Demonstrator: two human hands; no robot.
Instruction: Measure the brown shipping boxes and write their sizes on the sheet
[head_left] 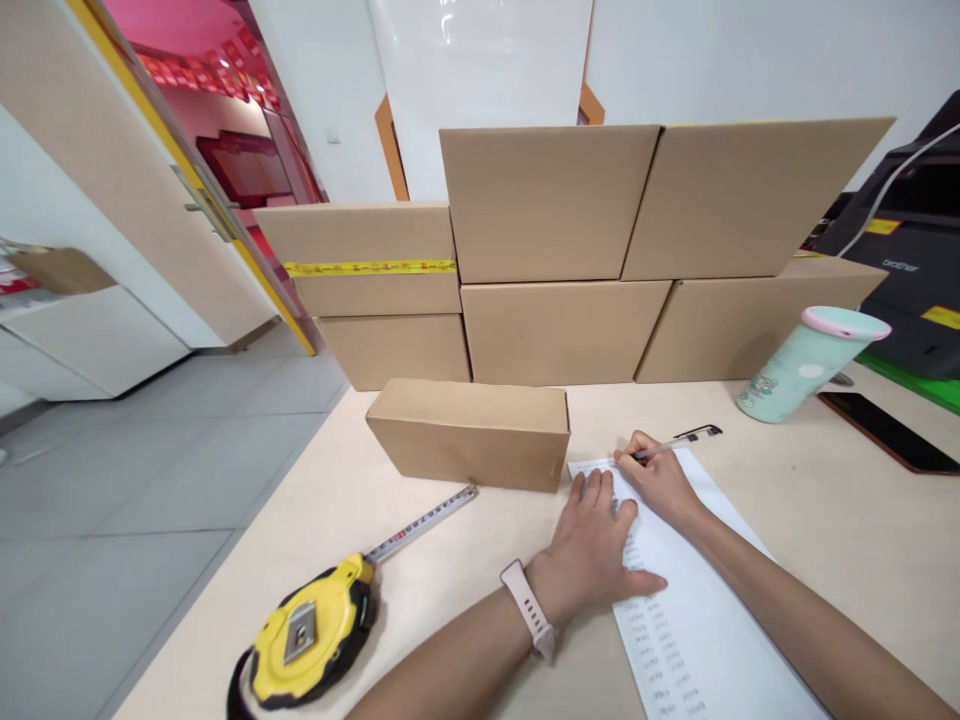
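Note:
A white sheet of paper (712,610) with columns of small marks lies on the table. My left hand (596,545) rests flat on its left edge, fingers spread, with a pale pink watch band on the wrist. Near the top of the sheet, my right hand (660,478) grips a pen (697,436), its tip hidden by the fingers. Just beyond my left hand stands a small brown cardboard box (469,440). To the left, a yellow and black tape measure (311,635) lies with a short length of blade (424,520) pulled out toward the box.
Several cardboard boxes (555,205) are stacked along the table's back. A mint cup (806,370) stands at the right, beside a dark phone (892,432). Behind them sits a black machine (915,260). The table's left edge drops to a grey tiled floor (195,480).

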